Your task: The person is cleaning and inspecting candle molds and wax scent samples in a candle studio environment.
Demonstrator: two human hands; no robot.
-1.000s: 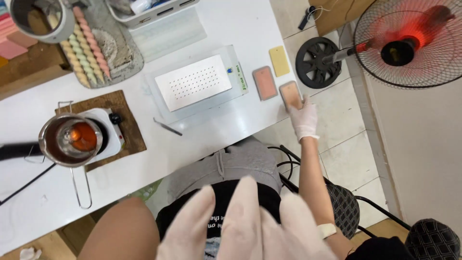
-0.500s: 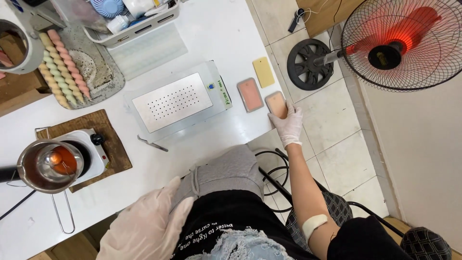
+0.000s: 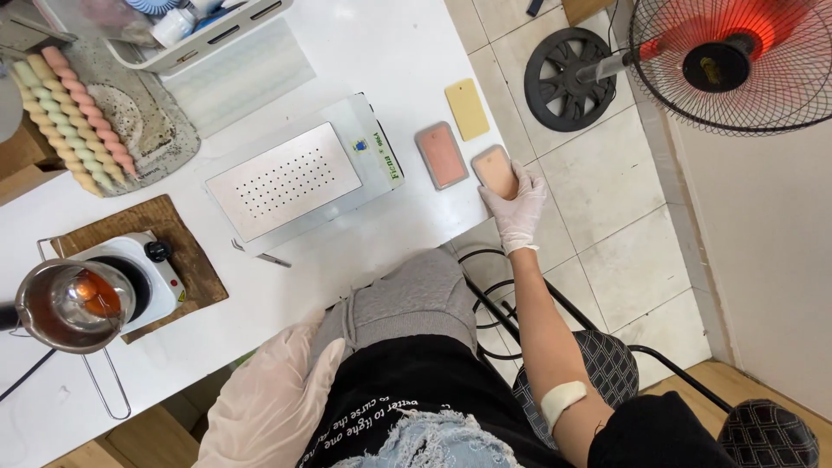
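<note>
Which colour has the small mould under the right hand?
Peach-orange mould, under the right hand; head view.

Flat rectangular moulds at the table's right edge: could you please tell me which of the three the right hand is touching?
The right hand rests on the peach-filled mould nearest the table's edge. The pink-filled mould lies beside it untouched, and the yellow one lies farther back.

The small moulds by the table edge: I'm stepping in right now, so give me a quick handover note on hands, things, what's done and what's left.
Right hand: gloved, gripping the peach mould at the table's right edge.
Left hand: gloved, empty, low by the lap, touching nothing on the table.
Pink mould and yellow mould lie flat beside the peach one, both apparently filled.
Pot with orange liquid sits on the small stove.
Perforated plate is bare.
Left: cannot tell whether the peach mould is being placed or lifted.
</note>
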